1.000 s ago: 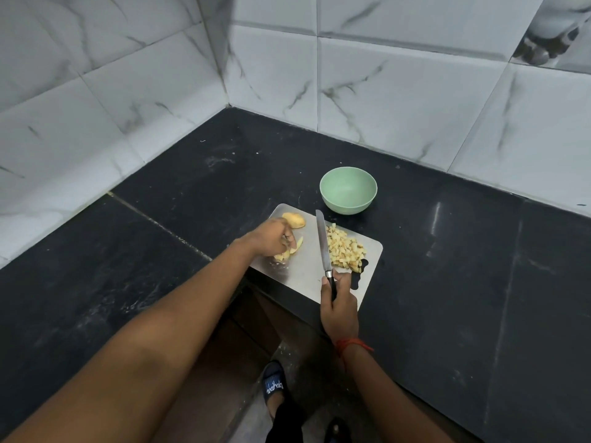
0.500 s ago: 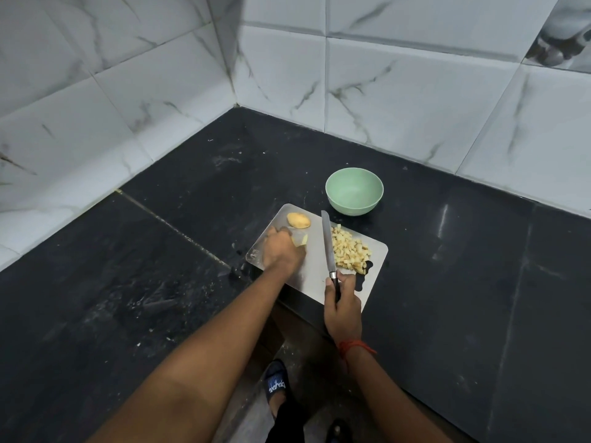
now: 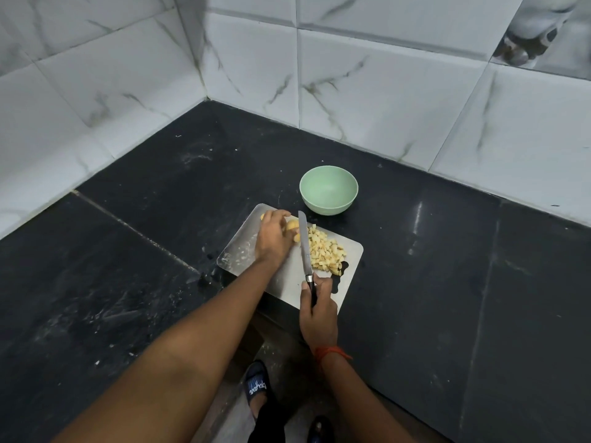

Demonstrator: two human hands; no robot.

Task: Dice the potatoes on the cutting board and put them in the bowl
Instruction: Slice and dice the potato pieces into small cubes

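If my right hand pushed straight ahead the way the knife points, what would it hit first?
Probably the green bowl: the knife in your right hand aims at its left rim. It might just slip past; depth is unclear.

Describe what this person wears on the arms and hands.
Both forearms are bare, with no sleeves in view. Neither the left hand nor the right hand has a glove. A red-orange thread is tied round the right wrist; the left wrist bears nothing.
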